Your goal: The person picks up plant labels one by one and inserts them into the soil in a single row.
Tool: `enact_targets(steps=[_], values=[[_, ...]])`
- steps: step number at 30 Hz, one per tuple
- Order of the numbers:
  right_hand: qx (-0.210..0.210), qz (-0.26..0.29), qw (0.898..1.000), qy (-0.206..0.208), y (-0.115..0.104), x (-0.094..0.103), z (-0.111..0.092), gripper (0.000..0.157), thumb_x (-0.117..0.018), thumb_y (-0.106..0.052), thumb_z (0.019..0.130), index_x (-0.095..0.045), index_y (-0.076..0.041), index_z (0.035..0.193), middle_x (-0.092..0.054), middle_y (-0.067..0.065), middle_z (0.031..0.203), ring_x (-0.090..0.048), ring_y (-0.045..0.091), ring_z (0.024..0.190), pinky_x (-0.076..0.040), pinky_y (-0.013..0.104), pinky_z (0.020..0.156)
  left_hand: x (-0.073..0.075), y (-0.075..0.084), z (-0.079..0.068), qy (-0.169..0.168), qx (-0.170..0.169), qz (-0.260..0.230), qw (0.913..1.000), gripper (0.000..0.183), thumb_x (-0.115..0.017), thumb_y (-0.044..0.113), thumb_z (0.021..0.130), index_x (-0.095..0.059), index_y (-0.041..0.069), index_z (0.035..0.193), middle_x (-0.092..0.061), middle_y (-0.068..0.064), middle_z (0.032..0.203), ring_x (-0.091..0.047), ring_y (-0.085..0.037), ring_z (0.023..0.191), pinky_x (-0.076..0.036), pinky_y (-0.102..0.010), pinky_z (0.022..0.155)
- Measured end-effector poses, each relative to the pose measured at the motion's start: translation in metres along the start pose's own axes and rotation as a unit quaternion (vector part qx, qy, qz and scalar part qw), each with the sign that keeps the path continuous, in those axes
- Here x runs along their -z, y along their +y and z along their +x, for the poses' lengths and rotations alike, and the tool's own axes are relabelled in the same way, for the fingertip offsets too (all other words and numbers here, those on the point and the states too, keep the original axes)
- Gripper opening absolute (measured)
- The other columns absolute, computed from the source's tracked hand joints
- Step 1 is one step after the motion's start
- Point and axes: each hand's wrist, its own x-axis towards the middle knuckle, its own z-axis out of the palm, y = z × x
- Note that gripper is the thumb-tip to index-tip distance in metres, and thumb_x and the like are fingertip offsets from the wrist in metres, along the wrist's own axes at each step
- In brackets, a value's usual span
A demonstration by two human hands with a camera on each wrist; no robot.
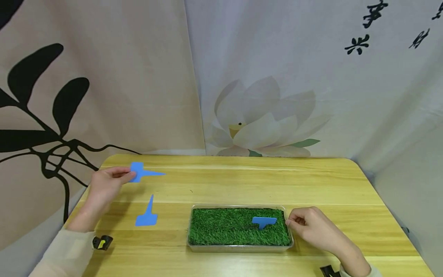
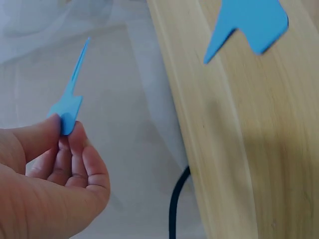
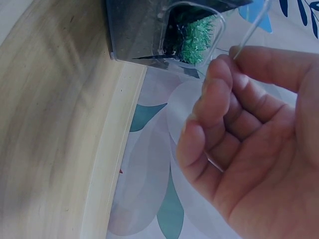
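Note:
A blue T-shaped plant label (image 1: 137, 172) is pinched by its wide end between the thumb and index finger of my left hand (image 1: 105, 188), near the table's left back. Its narrow point faces right in the head view. A second blue label (image 1: 147, 220) lies flat on the table just below, point away from me. My right hand (image 1: 316, 227) pinches the right rim of a clear plastic tray (image 1: 238, 249), as the right wrist view also shows. Green artificial grass (image 1: 221, 227) fills the tray. A third blue label (image 1: 264, 221) stands in the grass, its lower stem hidden.
The wooden table (image 1: 214, 184) has rounded back corners. Behind it hangs a pale curtain (image 1: 145, 77) printed with a lotus, dark leaves and black characters. A dark wrist mount (image 1: 102, 242) sits beside the left sleeve.

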Motion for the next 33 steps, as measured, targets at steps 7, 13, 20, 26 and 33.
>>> enact_targets(steps=[7, 13, 20, 26, 33], values=[[0.005, 0.005, 1.000, 0.000, 0.000, 0.001, 0.001, 0.022, -0.071, -0.016, 0.101, -0.069, -0.023, 0.081, -0.046, -0.016, 0.062, -0.037, -0.002, 0.053, -0.036, 0.022, 0.050, -0.016, 0.010, -0.012, -0.006, -0.041, -0.040, 0.9984, 0.034, -0.074, 0.015, 0.100, -0.070, -0.008, 0.125, -0.071, 0.001, 0.106, -0.062, 0.004, 0.088, -0.053, -0.011, 0.076], [0.008, 0.004, 1.000, 0.003, 0.001, 0.001, 0.001, 0.023, -0.071, -0.016, 0.101, -0.069, -0.024, 0.080, -0.046, -0.016, 0.062, -0.036, -0.002, 0.053, -0.036, 0.022, 0.050, -0.027, 0.023, -0.024, -0.033, -0.071, -0.077, 0.9939, 0.033, -0.074, 0.013, 0.099, -0.070, -0.009, 0.123, -0.074, -0.004, 0.106, -0.064, 0.001, 0.089, -0.054, -0.014, 0.077], [0.001, 0.004, 1.000, 0.000, 0.001, 0.001, 0.001, 0.023, -0.071, -0.016, 0.101, -0.069, -0.025, 0.080, -0.047, -0.016, 0.062, -0.037, -0.002, 0.053, -0.037, 0.022, 0.050, -0.040, 0.035, -0.036, -0.048, -0.075, -0.116, 0.9893, 0.031, -0.076, 0.013, 0.098, -0.073, -0.008, 0.121, -0.075, -0.001, 0.103, -0.067, -0.002, 0.089, -0.056, -0.016, 0.078], [0.000, 0.000, 1.000, 0.001, 0.001, 0.000, 0.001, 0.024, -0.071, -0.014, 0.100, -0.068, -0.026, 0.079, -0.047, -0.017, 0.061, -0.037, -0.002, 0.053, -0.037, 0.022, 0.050, -0.051, 0.043, -0.047, -0.057, -0.090, -0.126, 0.9862, 0.027, -0.077, 0.015, 0.098, -0.076, -0.004, 0.117, -0.076, -0.002, 0.100, -0.069, -0.005, 0.088, -0.057, -0.021, 0.077], [0.001, -0.005, 1.000, 0.003, 0.001, -0.001, 0.000, 0.025, -0.072, -0.012, 0.099, -0.068, -0.027, 0.079, -0.047, -0.018, 0.061, -0.037, -0.002, 0.052, -0.038, 0.022, 0.050, -0.061, 0.052, -0.056, -0.076, -0.095, -0.162, 0.9793, 0.025, -0.077, 0.013, 0.097, -0.076, -0.005, 0.114, -0.076, -0.007, 0.101, -0.070, -0.010, 0.088, -0.058, -0.023, 0.077]])
